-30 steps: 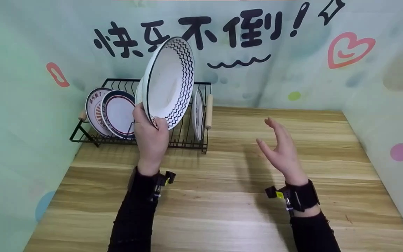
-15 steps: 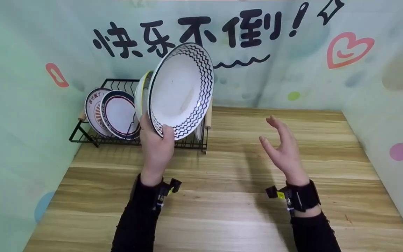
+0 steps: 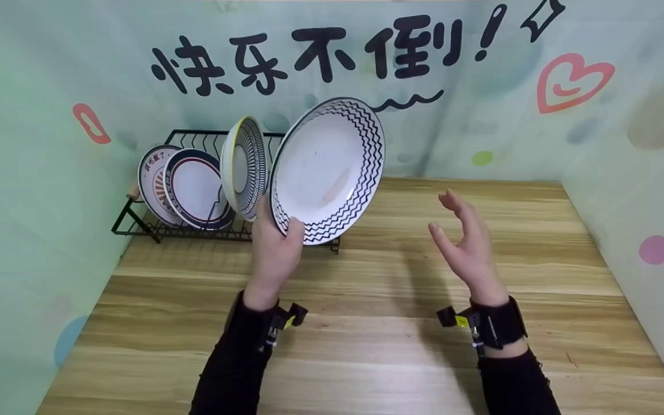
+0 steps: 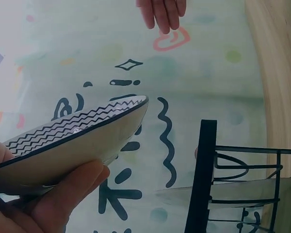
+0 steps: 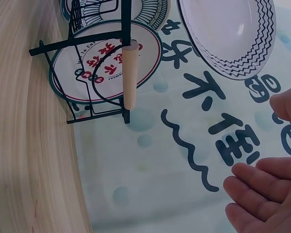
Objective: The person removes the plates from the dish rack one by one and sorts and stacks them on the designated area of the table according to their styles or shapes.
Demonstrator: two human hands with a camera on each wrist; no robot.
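1. Head view: left grip (image 3: pixel 274 253) pinches the big, round, china-looking white bowl with black zigzags (image 3: pixel 323 170), tilted above it.
2. Left wrist view: fingers (image 4: pixel 70 187) go underneath; squeeze firmly.
3. Right wrist view: right grip (image 5: pixel 274 194), spread, holds nothing; it could help.

Both sleeves black and long; left sleeve (image 3: pixel 228 374) reaches its wristband, right sleeve (image 3: pixel 516 380) stops short, leaving a bare strip. Small nubs along the right sleeve's outer edge. Left wristband (image 3: pixel 249 323) and right wristband (image 3: pixel 504 323): wide, black. Each carries a small, black, angular camera unit, left (image 3: pixel 298 314) and right (image 3: pixel 446 316), with yellow label and small pale fitting below.
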